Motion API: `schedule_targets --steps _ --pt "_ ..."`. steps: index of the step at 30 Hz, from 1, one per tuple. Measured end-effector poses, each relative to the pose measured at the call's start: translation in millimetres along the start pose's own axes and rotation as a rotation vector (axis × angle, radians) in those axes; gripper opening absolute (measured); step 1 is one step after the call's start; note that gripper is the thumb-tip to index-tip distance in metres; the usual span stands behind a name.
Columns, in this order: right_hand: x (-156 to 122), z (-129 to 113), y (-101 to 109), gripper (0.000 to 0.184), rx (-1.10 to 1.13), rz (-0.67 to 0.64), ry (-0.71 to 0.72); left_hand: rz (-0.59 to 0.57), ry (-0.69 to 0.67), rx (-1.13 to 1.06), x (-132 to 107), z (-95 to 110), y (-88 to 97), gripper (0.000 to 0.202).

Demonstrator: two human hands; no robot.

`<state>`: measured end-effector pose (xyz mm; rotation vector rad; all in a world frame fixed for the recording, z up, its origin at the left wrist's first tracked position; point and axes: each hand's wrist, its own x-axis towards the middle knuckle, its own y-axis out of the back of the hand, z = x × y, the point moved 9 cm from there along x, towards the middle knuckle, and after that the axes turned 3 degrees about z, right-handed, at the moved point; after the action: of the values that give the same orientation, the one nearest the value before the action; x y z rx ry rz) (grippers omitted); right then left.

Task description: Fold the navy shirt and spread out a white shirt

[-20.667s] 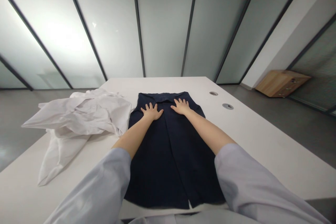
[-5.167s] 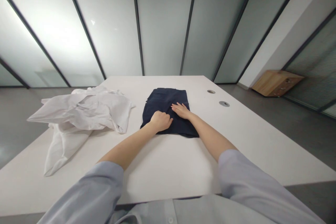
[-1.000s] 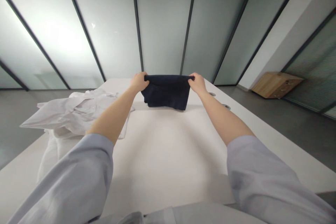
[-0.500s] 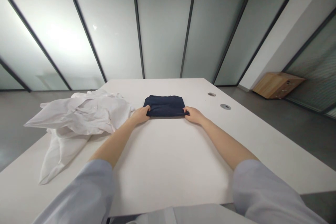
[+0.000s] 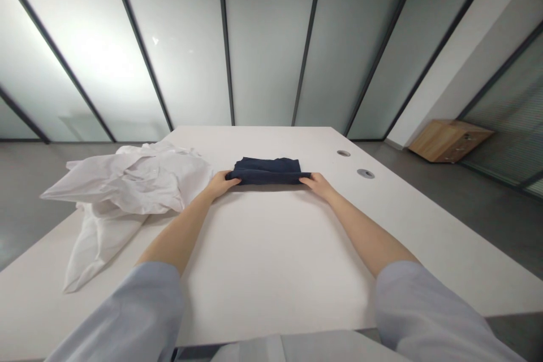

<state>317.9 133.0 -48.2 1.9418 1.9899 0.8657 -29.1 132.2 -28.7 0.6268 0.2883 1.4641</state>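
Note:
A dark navy folded garment (image 5: 267, 172) lies on the white table in front of me; folded up as it is, its exact kind does not show. My left hand (image 5: 220, 184) grips the left end of its near edge, thumb toward me. At the opposite end, my right hand (image 5: 317, 185) pinches the same edge. Between the two hands the near edge is stretched straight and raised slightly, with a shadow beneath it. Behind this edge the rest of the cloth lies flat.
Crumpled white clothing (image 5: 139, 181) is heaped on the left side of the white table (image 5: 280, 260), partly over its edge. Two round cable holes (image 5: 365, 173) sit in the tabletop at right. A wooden cabinet (image 5: 449, 140) stands on the floor beyond, near frosted glass panels (image 5: 267, 39).
Both hands have spread slightly apart along the navy garment's near edge. That edge is now lifted and pulled taut into a narrow band, covering more of the cloth behind it.

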Motion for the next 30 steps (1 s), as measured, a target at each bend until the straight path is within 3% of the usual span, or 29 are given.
schedule_targets --steps 4,7,11,14,16,19,22,27,30 --pt "-1.9 -15.3 -3.6 0.032 -0.039 -0.030 0.129 -0.058 -0.060 0.011 1.3 -1.4 -5.0 0.033" --pt "-2.5 -21.4 -7.5 0.028 -0.094 -0.029 0.191 -0.012 -0.069 0.058 4.2 -2.6 -3.6 0.024" --pt "-2.1 -9.6 -1.9 0.020 -0.053 0.040 0.099 0.092 0.014 -0.093 4.7 -7.2 4.1 0.035" --pt "-2.7 -1.5 1.1 0.027 -0.026 0.050 0.035 0.069 0.055 -0.145 1.2 -8.7 1.9 0.041" --pt "-2.5 -4.9 -0.8 0.023 -0.030 0.020 0.082 0.000 0.001 -0.091 -0.6 -4.0 -4.1 0.041" --pt "-1.4 -10.2 -4.5 0.025 -0.063 -0.015 0.164 -0.112 -0.210 -0.030 -2.0 10.8 -15.3 0.040" --pt "-0.1 -9.2 -5.5 0.022 -0.070 -0.012 0.189 -0.137 -0.293 0.032 1.3 11.4 -20.9 0.033" --pt "-0.9 -11.3 0.6 0.023 -0.060 0.066 0.212 -0.020 -0.070 0.103 8.8 -10.5 -16.0 0.039" --pt "0.1 -12.3 3.7 0.026 -0.098 0.105 0.189 0.036 0.020 0.097 5.1 -12.3 -11.1 0.043"
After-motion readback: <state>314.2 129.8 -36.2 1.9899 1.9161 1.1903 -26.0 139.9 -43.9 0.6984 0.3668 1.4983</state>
